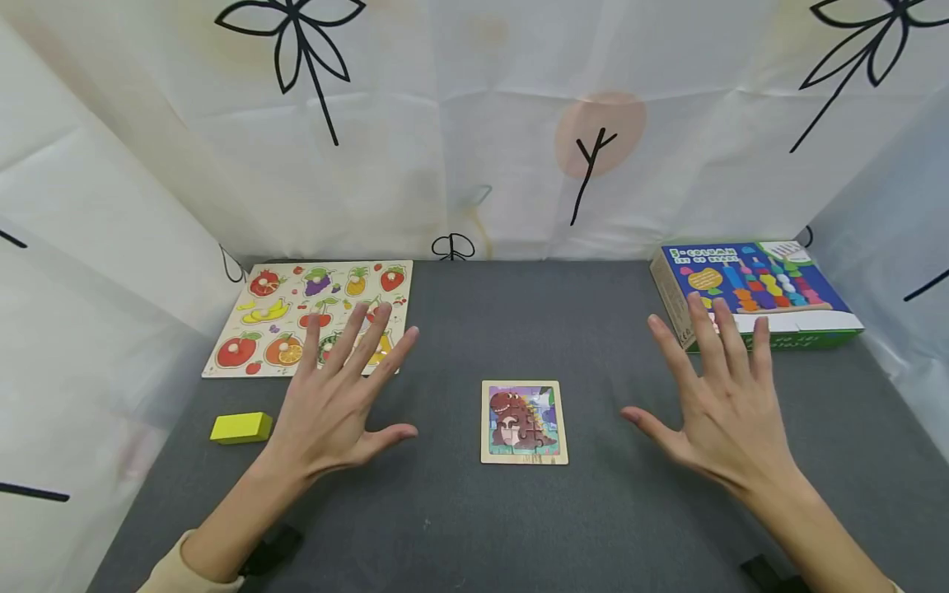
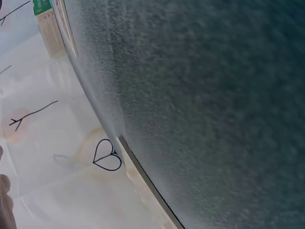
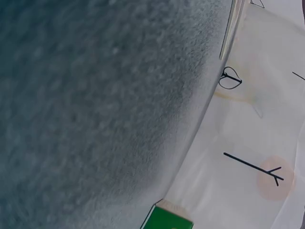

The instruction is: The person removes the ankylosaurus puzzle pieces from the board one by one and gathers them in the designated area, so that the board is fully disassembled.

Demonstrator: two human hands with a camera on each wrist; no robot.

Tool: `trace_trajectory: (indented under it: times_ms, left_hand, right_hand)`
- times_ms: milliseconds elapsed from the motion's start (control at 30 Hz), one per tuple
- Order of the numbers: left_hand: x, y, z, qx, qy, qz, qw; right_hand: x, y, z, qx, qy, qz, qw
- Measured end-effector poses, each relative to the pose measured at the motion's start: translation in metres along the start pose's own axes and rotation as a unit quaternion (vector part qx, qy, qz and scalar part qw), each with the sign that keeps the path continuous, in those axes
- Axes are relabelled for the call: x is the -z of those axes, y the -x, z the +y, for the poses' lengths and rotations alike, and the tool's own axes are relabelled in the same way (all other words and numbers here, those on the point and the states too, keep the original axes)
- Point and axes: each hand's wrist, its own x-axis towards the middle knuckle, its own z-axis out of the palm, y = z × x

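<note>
A small square dinosaur jigsaw puzzle in a wooden frame lies on the dark grey table, between the two hands. To its left, my left hand is spread with straight fingers and holds nothing; in the head view its fingers overlap the fruit puzzle board. On the other side my right hand is likewise spread and holds nothing, its fingertips in front of the blue and green toy box. A yellow block sits just left of the left hand.
White cloth with black plant drawings hangs behind the table and along both sides. The fruit board lies at the back left, the toy box at the back right. In the right wrist view a green corner of the box shows.
</note>
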Motion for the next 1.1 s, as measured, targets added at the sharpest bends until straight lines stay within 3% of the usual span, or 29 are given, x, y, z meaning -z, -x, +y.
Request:
trace_trajectory:
  times_ms: [200, 333, 600, 767, 967, 1100]
  left_hand:
    - [-0.002, -0.005, 0.005, -0.005, 0.022, -0.024, 0.9995]
    - [-0.003, -0.008, 0.012, -0.008, 0.041, -0.045, 0.9981]
    - [-0.001, -0.015, 0.027, -0.009, 0.086, -0.097, 0.9915]
    - [0.000, -0.019, 0.040, 0.002, 0.122, -0.152, 0.9808]
    - [-0.001, -0.025, 0.056, 0.002, 0.150, -0.201, 0.9681]
    - [-0.001, -0.027, 0.065, -0.015, 0.180, -0.247, 0.9519]
  right_hand:
    - [-0.003, -0.006, -0.007, 0.002, -0.031, 0.004, 0.9995]
    - [-0.006, -0.010, -0.016, -0.003, -0.080, -0.012, 0.9967]
    - [-0.017, -0.019, -0.029, -0.022, -0.199, -0.056, 0.9781]
    - [-0.023, -0.028, -0.045, -0.038, -0.251, -0.107, 0.9613]
    - [-0.032, -0.043, -0.063, -0.054, -0.313, -0.186, 0.9299]
    - [-0.042, -0.052, -0.072, -0.041, -0.353, -0.227, 0.9068]
